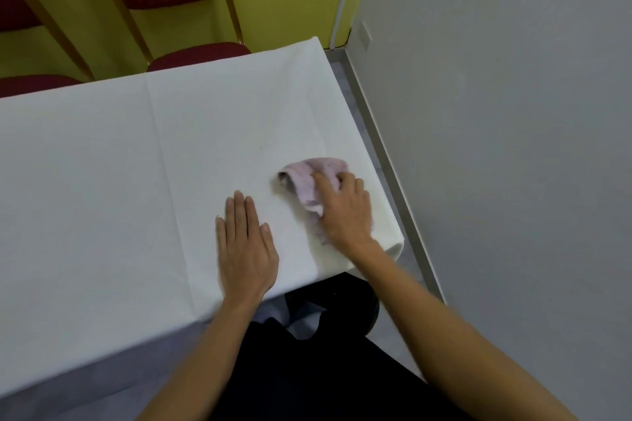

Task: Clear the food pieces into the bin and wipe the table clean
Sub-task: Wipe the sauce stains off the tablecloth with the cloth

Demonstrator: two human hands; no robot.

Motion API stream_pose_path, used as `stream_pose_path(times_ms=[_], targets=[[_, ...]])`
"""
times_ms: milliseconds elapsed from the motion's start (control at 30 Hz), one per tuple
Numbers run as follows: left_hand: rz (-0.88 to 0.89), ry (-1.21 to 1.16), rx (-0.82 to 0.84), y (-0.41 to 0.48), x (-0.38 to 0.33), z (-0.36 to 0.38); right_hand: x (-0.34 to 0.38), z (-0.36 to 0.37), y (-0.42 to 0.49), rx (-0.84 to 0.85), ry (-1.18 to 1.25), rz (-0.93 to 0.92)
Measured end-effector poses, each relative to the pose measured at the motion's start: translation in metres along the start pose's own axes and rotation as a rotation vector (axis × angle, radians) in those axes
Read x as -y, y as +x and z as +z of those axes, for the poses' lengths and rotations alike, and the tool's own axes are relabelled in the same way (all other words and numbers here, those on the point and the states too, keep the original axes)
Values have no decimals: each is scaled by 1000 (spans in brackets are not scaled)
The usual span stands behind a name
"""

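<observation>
A crumpled pale pink cloth (309, 178) lies on the white tablecloth (119, 164) near the table's right end. My right hand (345, 207) presses down on the cloth, fingers curled over it. My left hand (244, 243) lies flat on the tablecloth to the left of the cloth, palm down, fingers straight and together, holding nothing. No food pieces and no bin show in the head view.
Two dark red chairs (198, 53) stand behind the table's far edge against a yellow wall. A grey wall (496, 113) runs close along the table's right end, with a narrow strip of floor between. My dark-clothed legs are under the near edge.
</observation>
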State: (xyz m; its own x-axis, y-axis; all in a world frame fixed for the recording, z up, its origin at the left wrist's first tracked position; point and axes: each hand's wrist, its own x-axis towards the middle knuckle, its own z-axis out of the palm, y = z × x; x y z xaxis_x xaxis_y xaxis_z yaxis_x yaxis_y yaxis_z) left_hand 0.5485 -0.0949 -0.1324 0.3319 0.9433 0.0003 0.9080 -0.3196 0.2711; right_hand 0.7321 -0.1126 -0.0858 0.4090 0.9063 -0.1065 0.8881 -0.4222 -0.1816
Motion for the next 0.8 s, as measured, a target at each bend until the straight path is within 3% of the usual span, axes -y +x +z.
stream_pose_path(times_ms=[200,300,433,500,600,700,800], targets=[[7,-54,-11,1,3,1,-23,-31,40,-15,4,145],[-101,-268,-38,8,0,-6,-5,-40,47,-131,111,195],[-196,-457,-232,57,3,-22,55,-25,47,26,199,5],[-199,-455,-254,98,10,-24,82,-8,49,82,153,-95],[-230,-352,-153,126,33,-15,99,3,57,106,43,-94],[-119,-130,-127,117,49,-1,80,0,64,128,-26,-97],[-114,-96,-154,115,50,1,62,-7,68,136,-80,-95]])
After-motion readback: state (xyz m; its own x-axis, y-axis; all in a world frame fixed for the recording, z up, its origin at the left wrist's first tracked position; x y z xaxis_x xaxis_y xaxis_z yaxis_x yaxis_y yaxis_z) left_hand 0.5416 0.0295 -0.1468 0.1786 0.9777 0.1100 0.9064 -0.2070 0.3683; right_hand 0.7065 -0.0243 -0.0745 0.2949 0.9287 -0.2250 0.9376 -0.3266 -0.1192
